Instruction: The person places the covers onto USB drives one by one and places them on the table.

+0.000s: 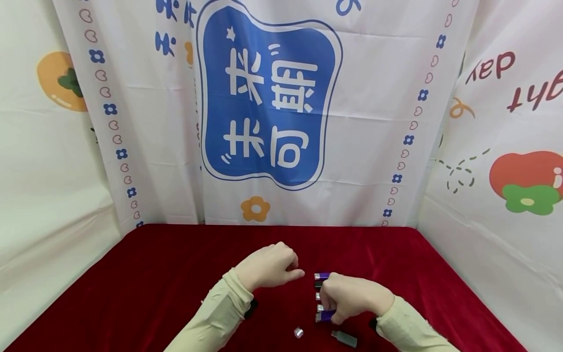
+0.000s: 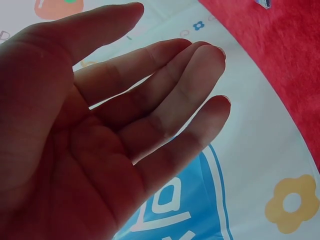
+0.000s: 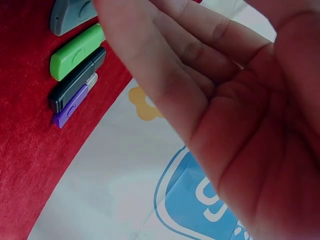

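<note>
Several USB flash drives lie side by side on the red cloth in the head view. My right hand (image 1: pixel 354 296) is over this row, its thumb and index finger at the nearest purple flash drive (image 1: pixel 324 317), which they appear to pinch; the fingertips are cut off in the right wrist view. Farther along lie a grey drive (image 3: pixel 75 16), a green drive (image 3: pixel 75 55), a black drive (image 3: pixel 77 80) and another purple drive (image 3: pixel 71 107). Left of the row, my left hand (image 1: pixel 269 266) hovers with fingers loosely bent, holding nothing.
A grey flash drive (image 1: pixel 344 338) lies apart, nearer to me than the row. To its left is a small clear, shiny piece (image 1: pixel 298 332). Printed white cloth walls (image 1: pixel 365 195) enclose the red-covered table (image 1: pixel 176 264) at the back and sides.
</note>
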`<move>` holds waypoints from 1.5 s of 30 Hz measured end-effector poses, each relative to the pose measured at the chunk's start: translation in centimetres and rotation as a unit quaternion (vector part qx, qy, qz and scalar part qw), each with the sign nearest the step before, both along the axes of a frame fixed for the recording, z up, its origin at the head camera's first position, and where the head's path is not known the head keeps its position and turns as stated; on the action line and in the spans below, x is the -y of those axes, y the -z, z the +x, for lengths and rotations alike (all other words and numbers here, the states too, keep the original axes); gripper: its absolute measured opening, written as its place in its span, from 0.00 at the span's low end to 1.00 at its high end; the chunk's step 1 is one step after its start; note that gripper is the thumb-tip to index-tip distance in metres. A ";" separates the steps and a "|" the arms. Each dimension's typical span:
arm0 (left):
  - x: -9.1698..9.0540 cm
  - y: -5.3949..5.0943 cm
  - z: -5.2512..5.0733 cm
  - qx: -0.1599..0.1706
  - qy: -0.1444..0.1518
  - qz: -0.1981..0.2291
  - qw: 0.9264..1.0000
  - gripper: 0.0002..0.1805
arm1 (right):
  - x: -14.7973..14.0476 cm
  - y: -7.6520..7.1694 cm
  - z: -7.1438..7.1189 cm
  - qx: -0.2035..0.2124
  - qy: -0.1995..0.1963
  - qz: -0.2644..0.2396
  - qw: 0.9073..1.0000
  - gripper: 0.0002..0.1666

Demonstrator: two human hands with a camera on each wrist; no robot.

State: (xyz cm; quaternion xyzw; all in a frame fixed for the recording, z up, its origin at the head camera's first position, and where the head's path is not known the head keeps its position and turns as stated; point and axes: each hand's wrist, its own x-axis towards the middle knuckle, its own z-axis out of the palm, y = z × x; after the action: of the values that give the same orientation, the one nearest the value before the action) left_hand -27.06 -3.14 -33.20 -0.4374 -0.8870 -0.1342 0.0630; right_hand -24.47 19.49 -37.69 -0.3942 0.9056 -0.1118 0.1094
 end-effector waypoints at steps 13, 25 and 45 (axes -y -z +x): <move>0.0 0.0 0.1 0.002 -0.013 -0.013 1.000 0.21 | -0.9 -0.9 0.1 0.009 0.027 0.002 1.000 0.11; -0.1 0.2 0.0 0.004 -0.010 -0.017 1.000 0.21 | -0.4 -1.1 1.7 0.106 0.094 0.069 0.987 0.20; -0.1 0.2 0.2 0.004 -0.015 -0.018 1.000 0.22 | 1.9 0.5 2.6 0.015 0.093 0.147 0.985 0.23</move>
State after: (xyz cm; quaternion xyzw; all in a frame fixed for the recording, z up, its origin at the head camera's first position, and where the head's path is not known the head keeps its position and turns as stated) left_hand -26.88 -3.02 -33.37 -0.4241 -0.8961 -0.1194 0.0537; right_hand -21.90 17.61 -38.16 -0.2860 0.9432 0.0072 0.1686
